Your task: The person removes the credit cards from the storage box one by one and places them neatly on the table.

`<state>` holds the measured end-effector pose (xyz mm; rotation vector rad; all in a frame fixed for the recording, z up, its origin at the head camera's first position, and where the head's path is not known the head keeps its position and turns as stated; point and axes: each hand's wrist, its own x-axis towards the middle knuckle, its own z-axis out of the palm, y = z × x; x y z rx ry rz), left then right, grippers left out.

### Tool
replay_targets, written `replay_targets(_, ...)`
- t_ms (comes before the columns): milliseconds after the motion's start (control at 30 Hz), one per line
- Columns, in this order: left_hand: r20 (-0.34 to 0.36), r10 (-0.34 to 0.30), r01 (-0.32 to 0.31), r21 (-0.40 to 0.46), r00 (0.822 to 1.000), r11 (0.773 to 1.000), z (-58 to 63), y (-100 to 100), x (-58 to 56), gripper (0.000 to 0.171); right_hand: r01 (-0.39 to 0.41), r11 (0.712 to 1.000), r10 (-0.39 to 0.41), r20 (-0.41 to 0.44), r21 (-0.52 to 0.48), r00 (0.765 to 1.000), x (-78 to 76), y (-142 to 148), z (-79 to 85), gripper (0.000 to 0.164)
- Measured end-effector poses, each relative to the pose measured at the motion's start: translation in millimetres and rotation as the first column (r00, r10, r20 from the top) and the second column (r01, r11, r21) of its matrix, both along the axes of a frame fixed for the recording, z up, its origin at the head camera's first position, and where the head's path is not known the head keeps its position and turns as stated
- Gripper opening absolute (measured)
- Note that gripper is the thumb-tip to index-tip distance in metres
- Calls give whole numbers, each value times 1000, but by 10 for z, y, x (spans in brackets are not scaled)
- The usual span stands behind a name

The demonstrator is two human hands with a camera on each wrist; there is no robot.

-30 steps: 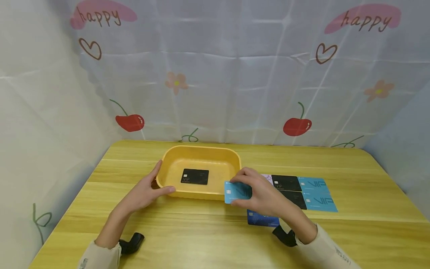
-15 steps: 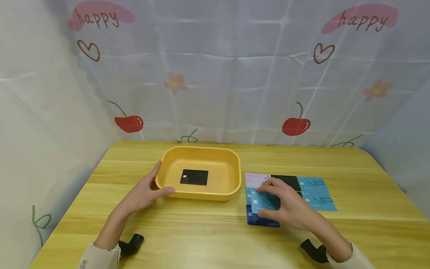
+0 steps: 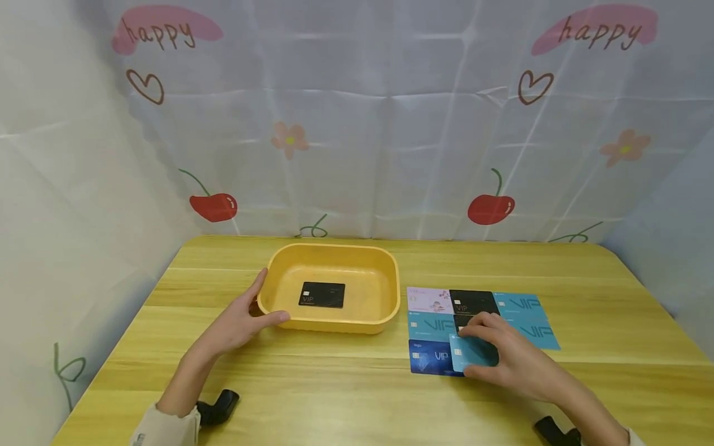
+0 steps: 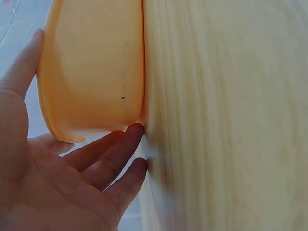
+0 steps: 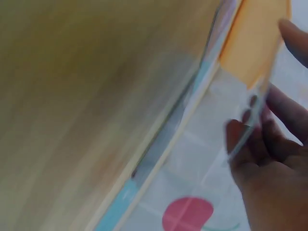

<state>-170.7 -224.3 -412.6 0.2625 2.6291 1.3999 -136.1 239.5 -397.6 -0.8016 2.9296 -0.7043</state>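
Note:
My right hand (image 3: 515,356) pinches a light blue VIP card (image 3: 471,353) by its edges between thumb and fingers. In the head view the card overlaps the right end of a dark blue card (image 3: 428,357); in the right wrist view it appears edge-on and blurred, raised above the table. My left hand (image 3: 237,322) rests against the left end of a yellow plastic box (image 3: 329,325), thumb along its front rim and fairly straight, spread fingers at its side. Inside the box lies a black VIP card (image 3: 321,295). My right hand partly hides a second black card (image 3: 462,322).
On the wooden table (image 3: 312,390), cards lie edge to edge right of the box: a pink card (image 3: 426,300), a black card (image 3: 474,301), a light blue card (image 3: 429,326) and two more light blue ones. A patterned curtain (image 3: 357,155) hangs behind the table.
My right hand has carried the light blue card from the box's front right corner rightward over the laid-out cards, uncovering the pink and left light blue cards. The left hand stays at the box.

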Motion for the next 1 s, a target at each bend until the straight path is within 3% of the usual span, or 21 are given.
replay_targets(267,3,12,-12,-37,1000,999,18,14,2,102,16,997,-19,34,69,999,73,193,-41,48)
replay_targets(600,5,8,-8,-25,1000,1000,8,29,-5,102,29,992,-40,94,119,995,35,160,-67,45)
replay_targets(767,2,10,-10,-22,1000,1000,9,29,2,103,54,990,-65,75,132,995,25,142,-101,43)
replay_targets(1000,-2,7,-7,-17,1000,1000,-4,19,2,102,31,987,-38,44,155,998,14,138,-115,39)
